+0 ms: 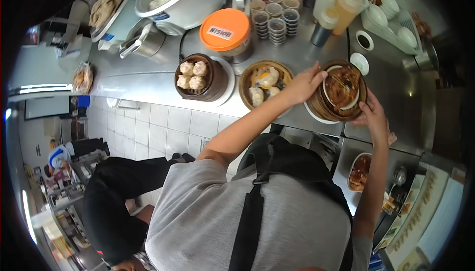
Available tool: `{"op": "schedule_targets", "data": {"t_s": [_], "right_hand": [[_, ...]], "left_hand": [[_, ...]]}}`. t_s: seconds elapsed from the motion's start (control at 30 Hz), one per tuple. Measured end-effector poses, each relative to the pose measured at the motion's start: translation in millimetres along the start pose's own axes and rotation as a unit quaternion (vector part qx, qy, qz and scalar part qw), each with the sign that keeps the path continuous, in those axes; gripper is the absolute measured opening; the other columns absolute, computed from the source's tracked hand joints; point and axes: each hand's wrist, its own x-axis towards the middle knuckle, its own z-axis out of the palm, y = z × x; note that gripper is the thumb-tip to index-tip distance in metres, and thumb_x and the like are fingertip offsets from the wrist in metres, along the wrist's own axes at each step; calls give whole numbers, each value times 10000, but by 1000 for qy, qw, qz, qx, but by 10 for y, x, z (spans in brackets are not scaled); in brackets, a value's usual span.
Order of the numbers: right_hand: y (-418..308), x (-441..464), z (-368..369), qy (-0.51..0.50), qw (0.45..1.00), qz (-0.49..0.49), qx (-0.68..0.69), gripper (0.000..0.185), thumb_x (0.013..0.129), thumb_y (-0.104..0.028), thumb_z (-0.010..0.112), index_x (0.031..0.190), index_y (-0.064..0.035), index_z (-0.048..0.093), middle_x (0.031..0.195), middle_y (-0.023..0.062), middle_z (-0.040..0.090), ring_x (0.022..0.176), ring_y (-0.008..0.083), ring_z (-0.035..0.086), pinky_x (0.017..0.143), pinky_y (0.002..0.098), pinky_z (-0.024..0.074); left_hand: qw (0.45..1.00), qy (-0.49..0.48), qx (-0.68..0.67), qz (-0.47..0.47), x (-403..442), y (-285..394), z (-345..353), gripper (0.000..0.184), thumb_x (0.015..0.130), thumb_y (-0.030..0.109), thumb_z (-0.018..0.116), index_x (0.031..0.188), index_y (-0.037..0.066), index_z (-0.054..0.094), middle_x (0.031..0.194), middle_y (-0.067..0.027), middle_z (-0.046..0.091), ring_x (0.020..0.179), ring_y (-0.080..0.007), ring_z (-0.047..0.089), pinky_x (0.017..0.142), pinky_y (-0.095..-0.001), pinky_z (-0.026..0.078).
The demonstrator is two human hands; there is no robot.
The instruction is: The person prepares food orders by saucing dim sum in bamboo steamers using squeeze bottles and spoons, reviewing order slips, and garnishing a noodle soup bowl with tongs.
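Observation:
Between my two hands is a round bamboo steamer (363, 95) with a white dish of dark, glossy braised food (341, 87) inside, perhaps chicken feet. My left hand (309, 82) grips its left rim, and my right hand (372, 111) clasps the lower right side. More bamboo shows beneath it, and a white plate (312, 114) sticks out under that. Nearest on the left, another steamer (244, 80) holds pale dumplings (268, 77), partly behind my left forearm. Further left, a dark steamer (213, 80) of open-topped dumplings (193, 75) rests on a white plate (228, 85).
Behind the steamers stand an orange-lidded tub marked HOISIN (225, 28), stacked sauce cups (274, 11), squeeze bottles (326, 18) and a rice cooker (193, 11). A small sauce dish (365, 40) sits at the right. Another person in black (116, 206) is close on my left.

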Motion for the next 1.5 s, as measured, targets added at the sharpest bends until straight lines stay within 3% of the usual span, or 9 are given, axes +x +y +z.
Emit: {"op": "schedule_targets", "data": {"t_s": [0.2, 0.5, 0.73, 0.83, 1.0, 1.1, 1.27, 1.43, 1.5], "right_hand": [[-274, -266, -56, 76, 989, 90, 86, 519, 951, -149, 502, 1447, -137, 351, 1075, 109, 624, 682, 166, 651, 524, 251, 536], [1904, -137, -1540, 317, 774, -149, -528, 270, 830, -204, 628, 1060, -76, 688, 873, 127, 673, 715, 233, 654, 656, 328, 508], [1919, 269, -1462, 268, 936, 41, -224, 220, 839, -219, 614, 1015, -122, 705, 971, 145, 677, 918, 297, 649, 830, 385, 497], [1983, 340, -656, 355, 835, -129, -401, 195, 855, -203, 582, 977, -116, 707, 872, 127, 687, 858, 282, 658, 783, 384, 507], [1472, 4, 48, 217, 924, -125, -291, 166, 782, -107, 600, 898, -118, 718, 826, 104, 677, 832, 287, 639, 763, 396, 494], [1458, -168, 17, 132, 878, -234, -396, 176, 745, -79, 611, 876, -119, 721, 848, 91, 685, 827, 264, 639, 774, 384, 487], [1465, 100, -504, 37, 864, 123, -488, 371, 654, -88, 716, 1023, -128, 700, 1083, 98, 660, 1067, 289, 580, 904, 366, 445], [1136, 13, -839, 176, 881, -122, -421, 336, 674, -165, 707, 1006, -117, 690, 1048, 121, 669, 1023, 283, 617, 915, 331, 456], [1270, 124, -834, 146, 908, -56, -388, 277, 665, -186, 721, 934, -120, 700, 979, 129, 666, 985, 296, 622, 899, 367, 477]], "left_hand": [[999, 6, -46, 26, -67, -90, 29, 722, 961, 492, 410, 1381, -90, 339, 1371, -290, 427, 1306, -369, 399, 1082, -378, 306], [996, 46, -53, 52, -551, 153, -70, 527, 985, 248, 435, 1426, -17, 322, 1385, -186, 385, 1315, -266, 362, 1080, -349, 275], [980, 113, -131, 95, -952, 296, 176, 367, 989, 152, 409, 1324, 4, 432, 1208, -129, 483, 1104, -212, 508, 976, -342, 400], [971, 27, -237, -13, -1112, -56, 437, 297, 988, 158, 427, 1247, 17, 462, 1118, -104, 528, 1005, -190, 561, 901, -321, 448], [920, -54, -306, -241, -1193, -343, 792, 305, 978, 186, 467, 1236, 28, 436, 1072, -88, 533, 942, -176, 584, 853, -299, 469], [938, -68, -265, -214, -1140, -382, 916, 301, 973, 175, 474, 1234, 29, 442, 1066, -81, 528, 952, -175, 583, 844, -299, 479], [957, -147, -200, -152, -1171, -281, 713, 313, 963, 137, 458, 1255, 24, 435, 1087, -97, 526, 1007, -200, 574, 891, -322, 470], [955, -138, -210, -159, -1183, -411, 551, 307, 968, 132, 488, 1252, 26, 442, 985, -61, 562, 939, -171, 599, 888, -303, 479], [967, -97, -179, -155, -1128, -552, 646, 452, 970, 144, 478, 1360, 11, 292, 1001, -105, 579, 881, -200, 634, 825, -312, 516]]}}
